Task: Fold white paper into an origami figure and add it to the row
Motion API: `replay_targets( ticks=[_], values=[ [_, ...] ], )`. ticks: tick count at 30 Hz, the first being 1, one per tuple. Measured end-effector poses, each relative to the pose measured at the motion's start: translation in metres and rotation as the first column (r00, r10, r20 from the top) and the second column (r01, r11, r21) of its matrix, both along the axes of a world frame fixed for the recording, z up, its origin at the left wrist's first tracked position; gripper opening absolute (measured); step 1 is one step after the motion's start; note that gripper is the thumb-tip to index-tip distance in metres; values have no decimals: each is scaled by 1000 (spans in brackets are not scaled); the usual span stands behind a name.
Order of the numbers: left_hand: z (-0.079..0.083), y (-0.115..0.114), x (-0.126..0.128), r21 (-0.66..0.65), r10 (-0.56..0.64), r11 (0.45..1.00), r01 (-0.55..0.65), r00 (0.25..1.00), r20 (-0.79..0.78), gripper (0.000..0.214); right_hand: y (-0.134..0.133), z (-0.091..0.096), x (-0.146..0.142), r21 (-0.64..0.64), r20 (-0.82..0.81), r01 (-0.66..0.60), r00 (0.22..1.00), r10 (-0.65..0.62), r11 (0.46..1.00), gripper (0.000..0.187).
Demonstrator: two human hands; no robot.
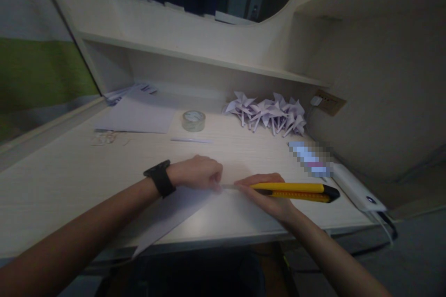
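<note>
- The left forearm is slanting in from the lower left, and a black watch [160, 178] is circling its wrist.
- The left hand [198, 171] is lying low over the desk [87, 181], its back facing up and its fingers curling under into a loose fist; the thumb side is pointing toward the right hand.
- Beneath the left hand and wrist, a white sheet of paper [174, 211] is lying, its near corner reaching the desk's front edge.
- The right forearm is angling in from the lower right, and the right hand [266, 195] is turning its thumb side up, its fingers closing around a yellow utility knife [296, 188].
- The knife is lying almost level across the right palm, its black end sticking out past the wrist side and its blade [229, 186] pointing at the left fingertips; whether they are touching it is hard to tell.
- Beyond the left hand, a thin white stick [191, 140] and a roll of clear tape [193, 121] are sitting, with stacked paper [139, 113] lying farther off to its left.
- Beyond the right hand, paper pinwheels [268, 113] are bunching together; to its right, a phone [308, 158] is lying beside a white device [358, 188].
</note>
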State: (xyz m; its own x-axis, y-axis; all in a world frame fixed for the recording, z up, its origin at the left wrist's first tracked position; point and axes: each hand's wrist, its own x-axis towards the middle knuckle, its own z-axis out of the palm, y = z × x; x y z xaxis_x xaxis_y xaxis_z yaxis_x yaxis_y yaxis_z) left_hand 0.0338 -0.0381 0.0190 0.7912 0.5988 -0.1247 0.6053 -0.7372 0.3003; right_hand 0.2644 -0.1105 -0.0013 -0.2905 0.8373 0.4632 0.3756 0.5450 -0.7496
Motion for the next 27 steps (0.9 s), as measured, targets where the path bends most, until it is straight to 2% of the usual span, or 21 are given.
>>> replay_targets(
  ticks=[3, 6, 12, 17, 22, 27],
  values=[
    [8, -9, -1, 117, 37, 993, -29, 997, -62, 50, -1, 0, 0, -6, 1, 1, 1000, -1, 1000, 9],
    [10, -16, -1, 204, 54, 978, -31, 993, -110, 50, -1, 3, -1, -20, 21, -13, 1000, 13, 1000, 10],
    [12, -15, 4, 151, 73, 987, -49, 984, -164, 48, -1, 5, -1, -24, 3, -19, 1000, 19, 1000, 11],
    [16, -17, 6, 163, 115, 983, -81, 971, -211, 55, -1, 3, -1, -49, -21, -10, 1000, 9, 999, 9],
    [15, -26, 7, 219, 118, 974, -62, 960, -254, 45, -2, 5, -1, -56, -21, -40, 999, 39, 998, 11],
    [24, -32, 10, 209, 122, 976, -65, 954, -274, 39, -2, 6, -1, -54, -17, -49, 999, 49, 997, 11]
  ],
)
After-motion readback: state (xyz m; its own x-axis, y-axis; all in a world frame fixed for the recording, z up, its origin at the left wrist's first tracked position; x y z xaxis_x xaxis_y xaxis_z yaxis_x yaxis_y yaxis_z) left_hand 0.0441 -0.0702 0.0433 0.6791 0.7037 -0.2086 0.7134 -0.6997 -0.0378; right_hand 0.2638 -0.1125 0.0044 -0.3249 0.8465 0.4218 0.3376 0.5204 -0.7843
